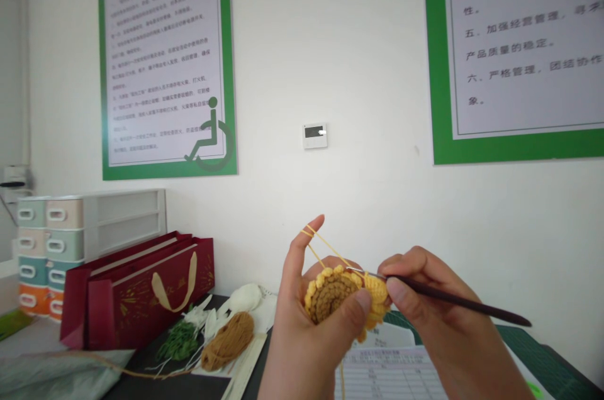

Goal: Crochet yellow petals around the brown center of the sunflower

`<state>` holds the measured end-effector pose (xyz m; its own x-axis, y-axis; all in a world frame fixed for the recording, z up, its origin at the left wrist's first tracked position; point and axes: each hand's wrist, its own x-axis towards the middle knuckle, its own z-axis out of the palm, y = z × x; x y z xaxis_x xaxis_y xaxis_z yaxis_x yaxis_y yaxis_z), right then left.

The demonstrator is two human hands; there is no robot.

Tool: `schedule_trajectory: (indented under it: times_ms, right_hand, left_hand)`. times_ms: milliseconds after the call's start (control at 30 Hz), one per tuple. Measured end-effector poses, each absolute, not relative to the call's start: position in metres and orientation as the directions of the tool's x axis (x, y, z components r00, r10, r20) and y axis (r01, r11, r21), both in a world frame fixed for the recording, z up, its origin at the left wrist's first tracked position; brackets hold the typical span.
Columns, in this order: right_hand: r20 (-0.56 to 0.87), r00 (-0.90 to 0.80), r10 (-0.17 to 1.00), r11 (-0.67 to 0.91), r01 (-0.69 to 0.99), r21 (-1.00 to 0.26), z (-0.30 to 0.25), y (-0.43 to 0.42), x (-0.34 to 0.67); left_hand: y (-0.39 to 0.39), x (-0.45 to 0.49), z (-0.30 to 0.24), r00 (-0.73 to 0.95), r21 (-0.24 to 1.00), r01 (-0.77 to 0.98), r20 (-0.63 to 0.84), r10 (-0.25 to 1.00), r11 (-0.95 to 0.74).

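Observation:
My left hand [311,324] pinches a round crochet piece [333,296] between thumb and fingers. Its centre is brown and its edge is yellow, with yellow petal-like stitches on the right side. Yellow yarn [325,243] loops over my raised left index finger and runs down to the work. In my right hand [425,299] is a crochet hook [462,304] with a dark handle, held between thumb and fingers. Its metal tip lies at the yellow upper edge of the piece, close to the yarn. Part of the piece is hidden behind my left thumb.
Left of my hands lie a brown yarn ball [230,340], green yarn [178,340] and white yarn [245,298]. Behind them stand red gift bags [123,309] and a small drawer unit [125,214]. Printed sheets [391,375] and a green mat [542,350] lie below.

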<state>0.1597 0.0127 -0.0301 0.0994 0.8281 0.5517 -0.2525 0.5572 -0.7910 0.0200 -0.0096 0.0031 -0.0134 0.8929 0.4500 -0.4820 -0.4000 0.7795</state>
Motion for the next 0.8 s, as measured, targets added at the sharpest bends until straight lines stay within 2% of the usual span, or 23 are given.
schedule_trajectory:
  times_ms: [233,467,800]
  right_hand:
    - [0.621,0.098,0.778,0.624,-0.247,-0.742,-0.0307,0.0135,0.1578]
    - [0.589,0.133,0.797,0.600,-0.284,-0.748,-0.0258,0.0082,0.1538]
    - [0.563,0.108,0.820,0.570,-0.249,-0.783,-0.0279,0.0130,0.1579]
  left_hand:
    - [-0.0072,0.0170,0.0009,0.019,0.800,-0.469,0.434,0.901,-0.375]
    - [-0.0075,0.0162,0.0021,0.047,0.808,-0.457,0.440,0.897,-0.372]
    - [-0.0083,0.0226,0.0027,-0.055,0.788,-0.452,0.444,0.894,-0.419]
